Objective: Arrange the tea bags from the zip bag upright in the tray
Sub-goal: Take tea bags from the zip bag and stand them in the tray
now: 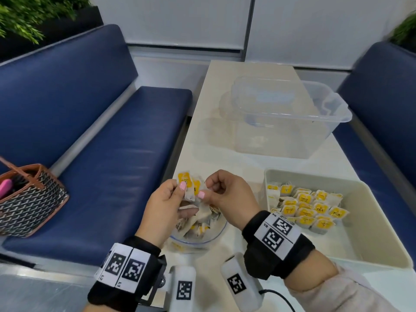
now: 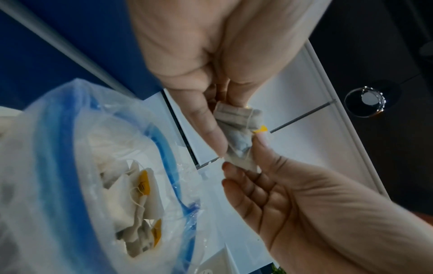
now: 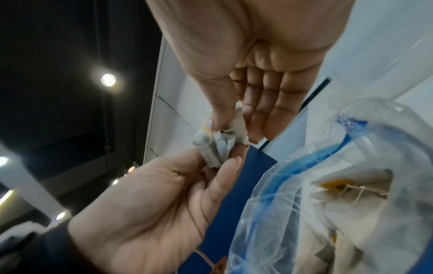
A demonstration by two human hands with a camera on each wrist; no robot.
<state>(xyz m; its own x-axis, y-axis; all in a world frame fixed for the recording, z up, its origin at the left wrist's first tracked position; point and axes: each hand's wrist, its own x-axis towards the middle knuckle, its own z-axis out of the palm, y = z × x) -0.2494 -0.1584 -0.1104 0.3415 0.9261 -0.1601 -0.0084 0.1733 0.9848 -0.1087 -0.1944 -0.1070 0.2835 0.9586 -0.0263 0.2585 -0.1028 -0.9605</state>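
Note:
A small bunch of tea bags (image 1: 190, 188) with yellow tags is held above the open zip bag (image 1: 198, 230), which holds several more. My left hand (image 1: 180, 190) pinches the bunch between thumb and fingers. My right hand (image 1: 206, 190) pinches a bag at the bunch's right side. In the left wrist view the tea bags (image 2: 239, 129) sit between the left hand (image 2: 230, 120) and the right hand (image 2: 246, 155), beside the zip bag (image 2: 93, 185). The right wrist view shows the tea bags (image 3: 215, 146) pinched by both the right hand (image 3: 236, 129) and the left hand (image 3: 215, 161). The white tray (image 1: 371, 233) at right holds several upright tea bags (image 1: 308, 208).
A large clear plastic tub (image 1: 315, 131) stands at the back of the white table (image 1: 225, 158). A patterned basket (image 1: 29, 201) sits on the blue bench (image 1: 112, 165) to the left. Another blue bench (image 1: 387, 104) lies to the right.

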